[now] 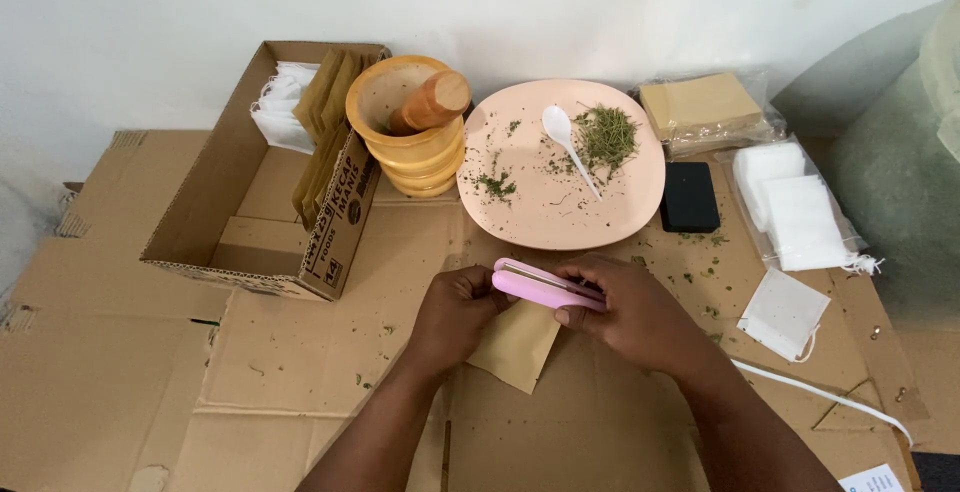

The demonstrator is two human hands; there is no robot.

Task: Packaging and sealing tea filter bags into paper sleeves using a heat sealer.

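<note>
Sealing looks to be the step in hand: both hands press a slim pink clamp-style sealer (547, 287) across the top edge of a small tan paper sachet (516, 345) lying on the flattened cardboard worktop (300, 372). The left hand (455, 314) is curled over the sealer's near end and the sachet; the right hand (632, 314) is closed on the other end. Just beyond them sits a round peach plate (620, 202) of dried green herbs (606, 135). Next likely needs steady, even pressure along the seam.
</note>
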